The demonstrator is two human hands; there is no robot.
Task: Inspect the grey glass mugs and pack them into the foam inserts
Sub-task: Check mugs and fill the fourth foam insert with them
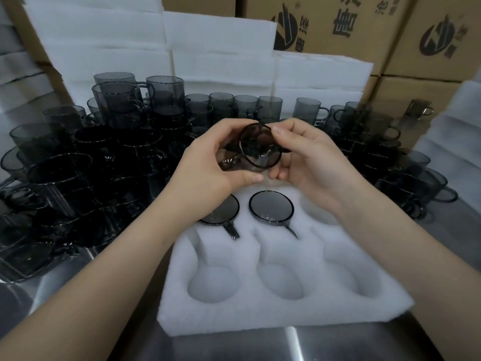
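I hold one grey glass mug (257, 148) tipped on its side above the foam insert (281, 290), its round end turned toward me. My left hand (208, 157) grips its body from the left, and my right hand (309, 155) pinches its rim from the right. Two mugs sit in the insert's far row, one (221, 212) partly under my left wrist and another (271, 208) beside it, their handles pointing toward me. The far right pocket and the three near pockets hold nothing.
Several grey mugs are stacked at the left (78, 173), along the back (234, 105) and at the right (390, 157). White foam sheets (221, 48) are piled behind them, and cardboard boxes (429, 40) stand at the rear. The insert lies on a steel table (260, 345).
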